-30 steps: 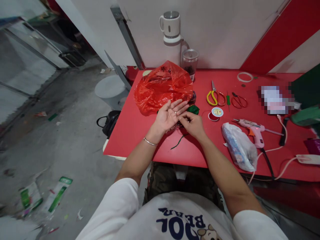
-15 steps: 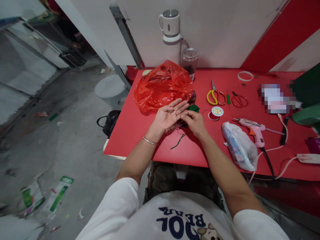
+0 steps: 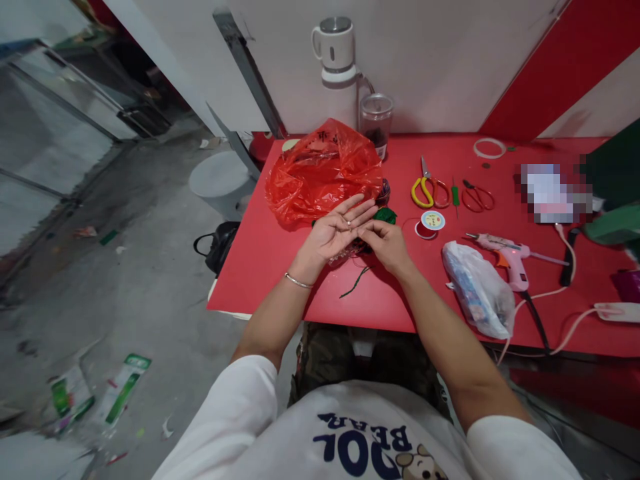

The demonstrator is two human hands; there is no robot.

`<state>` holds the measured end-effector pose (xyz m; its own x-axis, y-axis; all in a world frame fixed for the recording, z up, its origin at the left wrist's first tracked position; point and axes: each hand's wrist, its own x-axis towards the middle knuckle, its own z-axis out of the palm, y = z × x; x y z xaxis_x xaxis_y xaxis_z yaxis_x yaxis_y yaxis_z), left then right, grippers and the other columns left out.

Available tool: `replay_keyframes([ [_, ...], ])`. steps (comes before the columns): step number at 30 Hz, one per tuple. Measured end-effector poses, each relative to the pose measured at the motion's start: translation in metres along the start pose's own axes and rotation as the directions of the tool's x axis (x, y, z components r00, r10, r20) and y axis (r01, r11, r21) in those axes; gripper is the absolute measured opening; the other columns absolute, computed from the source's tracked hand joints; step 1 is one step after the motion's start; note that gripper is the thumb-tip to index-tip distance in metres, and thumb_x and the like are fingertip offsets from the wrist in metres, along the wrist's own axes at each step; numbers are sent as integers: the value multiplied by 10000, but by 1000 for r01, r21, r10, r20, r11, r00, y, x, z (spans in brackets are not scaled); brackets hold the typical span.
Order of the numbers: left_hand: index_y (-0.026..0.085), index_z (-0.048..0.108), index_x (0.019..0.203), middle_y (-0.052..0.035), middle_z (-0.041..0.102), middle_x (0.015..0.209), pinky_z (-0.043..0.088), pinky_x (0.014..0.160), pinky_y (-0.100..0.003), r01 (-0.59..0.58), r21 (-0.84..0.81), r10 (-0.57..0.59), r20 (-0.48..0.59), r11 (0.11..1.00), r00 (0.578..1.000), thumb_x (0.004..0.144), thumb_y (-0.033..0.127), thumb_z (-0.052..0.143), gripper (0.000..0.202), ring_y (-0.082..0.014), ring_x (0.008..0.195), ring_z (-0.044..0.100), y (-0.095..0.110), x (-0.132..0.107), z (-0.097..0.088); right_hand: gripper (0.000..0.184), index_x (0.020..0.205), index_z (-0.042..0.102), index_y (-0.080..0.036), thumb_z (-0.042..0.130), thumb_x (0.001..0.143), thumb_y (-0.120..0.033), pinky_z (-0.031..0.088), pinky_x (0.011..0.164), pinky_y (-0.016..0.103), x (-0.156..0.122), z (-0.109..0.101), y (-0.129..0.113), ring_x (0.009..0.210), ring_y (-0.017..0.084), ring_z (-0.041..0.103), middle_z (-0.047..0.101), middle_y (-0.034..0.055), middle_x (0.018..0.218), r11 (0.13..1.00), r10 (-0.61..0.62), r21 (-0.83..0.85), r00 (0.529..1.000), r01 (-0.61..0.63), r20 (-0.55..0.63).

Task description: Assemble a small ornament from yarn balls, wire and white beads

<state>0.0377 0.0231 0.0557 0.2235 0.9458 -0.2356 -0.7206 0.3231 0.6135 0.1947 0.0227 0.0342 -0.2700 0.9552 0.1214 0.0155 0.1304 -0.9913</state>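
Note:
My left hand (image 3: 336,230) lies palm up over the red table (image 3: 280,267), fingers stretched out, a ring on one finger and a bangle at the wrist. My right hand (image 3: 386,244) is beside it, its fingertips pinched together against the left fingers on something too small to make out. A dark green bundle (image 3: 385,215) sits just behind the hands. A green wire piece (image 3: 354,283) lies on the table below them. The red plastic bag (image 3: 323,170) stands right behind my left hand.
Yellow scissors (image 3: 424,189), small red scissors (image 3: 477,196), a thread spool (image 3: 432,221), a pink glue gun (image 3: 503,250) with its cord, and a clear bag (image 3: 475,288) lie to the right. A jar (image 3: 376,121) and white mug (image 3: 335,47) stand at the wall. Litter lies on the floor left.
Both hands stay together in nearly the same place; the right fingertips have shifted slightly along the left fingers. The view has tilted a little.

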Motion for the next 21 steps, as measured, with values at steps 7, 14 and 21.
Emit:
replay_keyframes([
  [7, 157, 679, 1348, -111, 741, 1397, 422, 1276, -471, -21, 60, 19, 37, 998, 999, 606, -56, 453, 805, -290, 1546, 491, -2, 0, -3, 195, 656, 699, -201, 698, 720, -386, 410, 627, 275, 0, 2, -4, 623, 118, 497, 626, -17, 632, 991, 89, 98, 996, -87, -13],
  [14, 175, 661, 1391, -104, 740, 1400, 446, 1257, -497, -11, 67, 8, 46, 998, 999, 608, -41, 449, 840, -295, 1548, 488, -4, 1, -4, 230, 580, 621, -211, 734, 649, -399, 236, 495, 251, 0, 2, -12, 499, 79, 326, 392, -75, 471, 925, 263, 273, 964, -264, 43],
  [21, 157, 693, 1317, -114, 752, 1369, 452, 1248, -483, -3, 80, -2, 53, 997, 999, 591, -48, 450, 793, -298, 1541, 500, -6, 3, -7, 227, 549, 569, -220, 741, 602, -358, 173, 467, 245, 0, 2, -18, 464, 60, 272, 328, -100, 441, 866, 349, 353, 934, -353, 78],
])
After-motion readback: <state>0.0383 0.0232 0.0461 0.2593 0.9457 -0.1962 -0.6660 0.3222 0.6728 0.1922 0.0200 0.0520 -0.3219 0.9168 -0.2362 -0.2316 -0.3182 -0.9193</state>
